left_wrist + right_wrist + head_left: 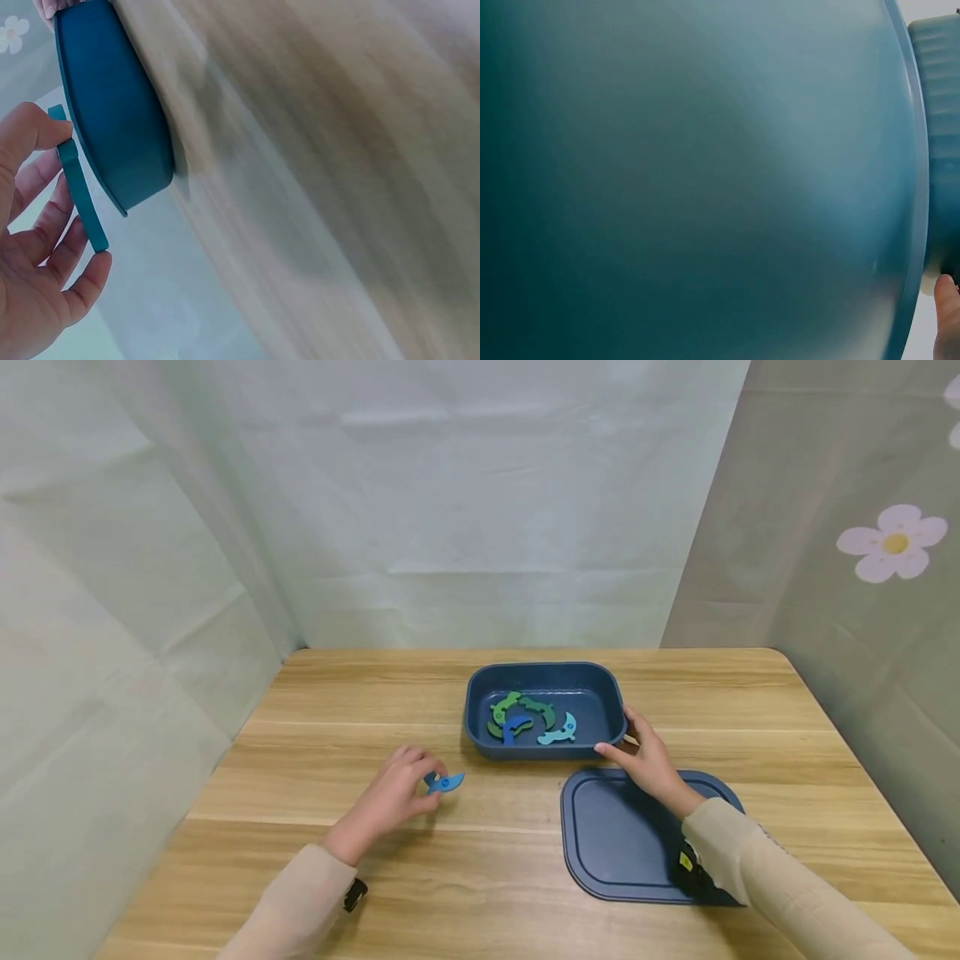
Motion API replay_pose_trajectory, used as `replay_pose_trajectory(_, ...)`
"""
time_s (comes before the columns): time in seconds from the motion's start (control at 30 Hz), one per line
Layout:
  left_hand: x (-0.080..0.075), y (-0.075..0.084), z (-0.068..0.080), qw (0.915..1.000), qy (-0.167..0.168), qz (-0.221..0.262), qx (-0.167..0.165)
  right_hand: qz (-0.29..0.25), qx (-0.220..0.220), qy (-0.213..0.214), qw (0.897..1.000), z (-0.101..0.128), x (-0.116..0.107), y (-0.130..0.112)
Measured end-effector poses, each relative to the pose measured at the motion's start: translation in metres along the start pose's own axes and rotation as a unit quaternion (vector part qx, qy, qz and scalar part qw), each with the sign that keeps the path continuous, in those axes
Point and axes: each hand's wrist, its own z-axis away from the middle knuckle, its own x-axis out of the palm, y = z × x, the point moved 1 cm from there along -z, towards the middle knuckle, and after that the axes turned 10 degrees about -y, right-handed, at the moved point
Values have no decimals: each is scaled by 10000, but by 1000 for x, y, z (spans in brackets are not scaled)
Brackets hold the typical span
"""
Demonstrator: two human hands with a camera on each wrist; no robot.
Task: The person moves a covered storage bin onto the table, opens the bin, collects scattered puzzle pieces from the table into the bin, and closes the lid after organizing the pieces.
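My left hand (403,785) pinches a flat blue animal-shaped piece (447,783) just above the table, left of and nearer than the dark blue box (543,753). Edge-on in the left wrist view, the same piece (80,191) sits between thumb and fingertips. At the box's front right corner, my right hand (648,764) grips the wall, thumb at the front rim and fingers along the right side. Inside the box lie several flat pieces: a light blue piece (558,730), a dark blue piece (513,727) and green pieces (542,710), some overlapping.
A dark blue lid (618,852) lies flat in front of the box, partly under my right forearm; its surface (705,165) fills most of the right wrist view. The wooden table (360,693) ends against a pale cloth backdrop (480,527).
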Motion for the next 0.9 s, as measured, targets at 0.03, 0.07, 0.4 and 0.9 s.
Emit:
replay_pose_trajectory(0.03,0,1,-1,10000,33,9,12,5,-2,2,10000,0,0,0)
replay_pose_trajectory(0.07,0,1,-3,10000,56,9,23,3,3,2,10000,0,0,0)
replay_pose_trajectory(0.4,1,11,-15,9997,98,161,178,-54,23,-4,10000,0,0,1)
replay_pose_trajectory(0.9,3,16,-30,9993,283,178,161,-95,52,-37,9999,1,1,-1)
